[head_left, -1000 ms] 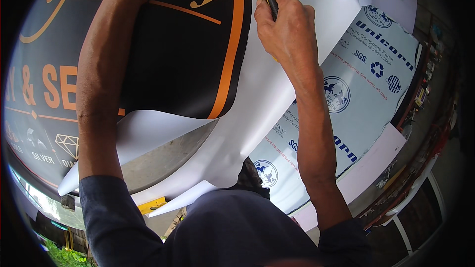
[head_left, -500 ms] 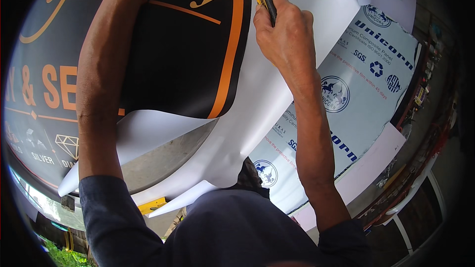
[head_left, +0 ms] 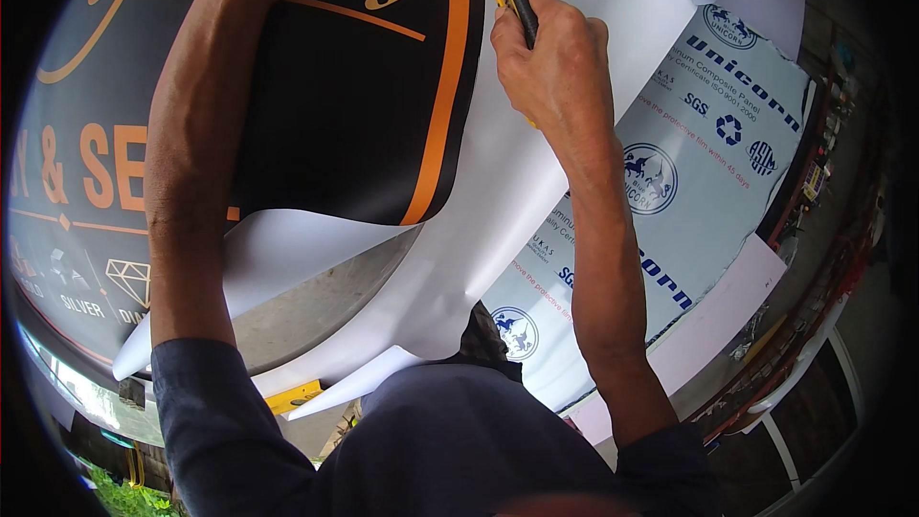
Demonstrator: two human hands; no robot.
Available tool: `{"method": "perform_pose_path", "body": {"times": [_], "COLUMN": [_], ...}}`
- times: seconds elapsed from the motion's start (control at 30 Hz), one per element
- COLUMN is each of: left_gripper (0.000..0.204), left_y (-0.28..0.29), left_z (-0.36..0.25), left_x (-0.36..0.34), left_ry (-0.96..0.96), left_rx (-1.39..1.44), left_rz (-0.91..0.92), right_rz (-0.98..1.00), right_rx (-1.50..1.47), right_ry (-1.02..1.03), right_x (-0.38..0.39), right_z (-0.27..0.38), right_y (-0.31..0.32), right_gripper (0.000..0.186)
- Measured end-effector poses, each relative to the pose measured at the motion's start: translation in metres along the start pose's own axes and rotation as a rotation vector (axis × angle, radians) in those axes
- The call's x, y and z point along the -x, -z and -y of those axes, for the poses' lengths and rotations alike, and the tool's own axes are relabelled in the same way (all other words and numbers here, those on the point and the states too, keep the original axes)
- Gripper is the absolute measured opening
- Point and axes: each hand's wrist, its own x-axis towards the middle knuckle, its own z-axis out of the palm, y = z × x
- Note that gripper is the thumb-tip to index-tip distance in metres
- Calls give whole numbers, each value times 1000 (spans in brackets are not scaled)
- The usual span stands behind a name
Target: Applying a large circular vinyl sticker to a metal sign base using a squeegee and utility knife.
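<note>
My right hand (head_left: pixel 555 62) is closed around a yellow and black snap-off utility knife (head_left: pixel 518 2), its tip pointing up and away from me. The knife is beside the right edge of a large black printed sheet (head_left: pixel 335 124) with an orange border and gold and orange lettering. Under the hand runs a wide strip of white sheet (head_left: pixel 517 187), creased and curling toward me. My left forearm (head_left: pixel 196 148) reaches across the black sheet, and the left hand is cut off by the top edge. The sheet's near corner lifts, showing its white underside (head_left: pixel 292 235).
A pale blue panel (head_left: pixel 708 124) with dark blue print lies to the right, a white strip (head_left: pixel 732 311) along its side. Grey table surface (head_left: pixel 321 311) shows below the lifted sheet. A yellow tool (head_left: pixel 295 396) lies near my body. Clutter lines the far right; green plants (head_left: pixel 124 493) show lower left.
The lifted near edge of the black sheet has shifted very slightly upward. My right hand and the knife stay in nearly the same place.
</note>
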Motion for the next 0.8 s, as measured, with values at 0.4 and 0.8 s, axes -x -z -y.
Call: {"method": "perform_pose_path", "body": {"times": [0.4, 0.8], "left_gripper": [26, 28], "left_y": [6, 5], "left_z": [-16, -15], "left_x": [12, 10], "left_ry": [-540, -370], "left_rx": [190, 356], "left_rz": [81, 203], "right_rz": [-51, -99], "right_rx": [-67, -22], "right_ry": [19, 58], "right_x": [-3, 0], "right_z": [-17, -17], "right_y": [-10, -13], "right_gripper": [27, 29]}}
